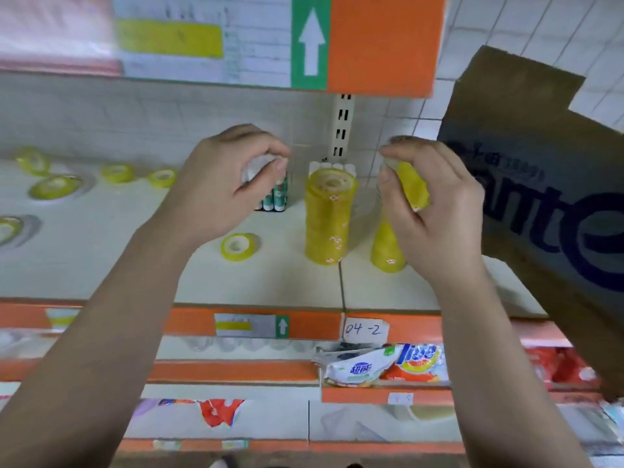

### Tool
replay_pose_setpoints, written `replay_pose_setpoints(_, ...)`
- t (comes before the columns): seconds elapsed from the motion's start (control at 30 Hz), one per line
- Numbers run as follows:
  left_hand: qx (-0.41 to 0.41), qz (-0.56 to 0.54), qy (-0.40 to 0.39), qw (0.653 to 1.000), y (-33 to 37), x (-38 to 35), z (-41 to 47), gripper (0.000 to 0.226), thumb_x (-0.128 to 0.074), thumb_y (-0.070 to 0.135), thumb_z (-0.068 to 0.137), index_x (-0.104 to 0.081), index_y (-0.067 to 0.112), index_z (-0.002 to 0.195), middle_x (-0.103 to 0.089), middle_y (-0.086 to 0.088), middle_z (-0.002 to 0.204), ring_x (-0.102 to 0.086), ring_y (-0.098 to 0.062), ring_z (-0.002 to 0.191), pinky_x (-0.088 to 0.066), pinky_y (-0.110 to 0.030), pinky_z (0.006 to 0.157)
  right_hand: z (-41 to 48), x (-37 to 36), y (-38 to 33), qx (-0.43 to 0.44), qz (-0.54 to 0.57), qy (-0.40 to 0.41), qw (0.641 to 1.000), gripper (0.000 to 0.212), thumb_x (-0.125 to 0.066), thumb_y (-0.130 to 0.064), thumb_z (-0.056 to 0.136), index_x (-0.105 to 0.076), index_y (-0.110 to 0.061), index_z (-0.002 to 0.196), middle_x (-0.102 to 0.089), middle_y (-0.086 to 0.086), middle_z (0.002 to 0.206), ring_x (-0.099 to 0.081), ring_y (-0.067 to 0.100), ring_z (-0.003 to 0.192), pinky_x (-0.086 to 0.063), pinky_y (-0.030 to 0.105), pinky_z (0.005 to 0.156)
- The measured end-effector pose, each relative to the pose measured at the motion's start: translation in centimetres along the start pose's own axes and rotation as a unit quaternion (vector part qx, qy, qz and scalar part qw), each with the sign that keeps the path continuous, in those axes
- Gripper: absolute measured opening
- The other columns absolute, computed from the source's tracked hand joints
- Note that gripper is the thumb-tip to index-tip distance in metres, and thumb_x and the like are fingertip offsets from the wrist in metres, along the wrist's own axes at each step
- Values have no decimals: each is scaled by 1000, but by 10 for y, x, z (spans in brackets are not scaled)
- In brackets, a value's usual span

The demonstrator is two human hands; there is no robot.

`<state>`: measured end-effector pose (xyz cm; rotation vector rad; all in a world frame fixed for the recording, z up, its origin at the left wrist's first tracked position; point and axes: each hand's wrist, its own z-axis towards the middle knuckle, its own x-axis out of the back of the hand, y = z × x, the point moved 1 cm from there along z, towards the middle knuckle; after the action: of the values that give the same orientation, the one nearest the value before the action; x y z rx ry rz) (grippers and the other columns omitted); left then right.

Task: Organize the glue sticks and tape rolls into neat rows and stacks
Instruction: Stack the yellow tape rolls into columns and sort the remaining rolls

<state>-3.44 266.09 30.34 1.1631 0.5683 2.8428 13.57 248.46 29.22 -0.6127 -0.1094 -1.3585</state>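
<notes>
Nearest, on a lower shelf, lie detergent bags (381, 364), under an orange shelf edge that bears a handwritten label (364, 330) reading "04-2". Above it is the white shelf (270, 285), over which both bare forearms reach.

On the shelf a single tape roll (238, 246) lies flat near the front. To its right stands a tall stack of tape rolls (329, 217), and beside that a shorter stack (385, 253), partly hidden by the right hand (435, 204). That hand pinches a yellow tape roll (413, 189) between thumb and fingers, held above the shorter stack.

The left hand (229, 184) curls its fingers round the white caps of a bunch of glue sticks (275, 197) standing upright left of the tall stack. More white caps (332, 165) show just behind that stack, against the back wall.

Loose tape rolls (54, 187) lie scattered far left. A cardboard box (540, 163) leans in at right, and an arrow sign (310, 42) hangs above.
</notes>
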Motion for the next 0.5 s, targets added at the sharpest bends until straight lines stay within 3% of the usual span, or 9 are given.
replay_pose_setpoints(0.2, 65, 9, 22, 998, -48, 40, -55, 23, -54, 22, 96, -69, 11, 111, -68, 1, 107, -61, -8, 101, -43, -16, 89, 3, -65, -44, 27, 35, -40, 998, 18, -59, -12, 95, -68, -4, 107, -68, 7, 103, -61, 18, 100, -42, 19, 88)
replay_pose_setpoints(0.37, 117, 33, 30, 992, -105, 79, -97, 31, -50, 34, 95, -68, 15, 111, -67, 5, 108, -63, -10, 103, -48, -30, 88, 4, -142, -83, 29, 63, -66, 995, 18, -59, -14, 95, -68, -4, 107, -67, 5, 99, -60, 18, 94, -41, 19, 84)
replay_pose_setpoints(0.5, 147, 37, 28, 988, -154, 118, -127, 32, -49, 35, 95, -69, 16, 111, -68, 3, 107, -63, -11, 102, -49, -32, 86, 9, -208, -119, 18, 85, -84, 993, 17, -61, -12, 94, -68, -5, 107, -68, 6, 104, -62, 20, 100, -43, 20, 89)
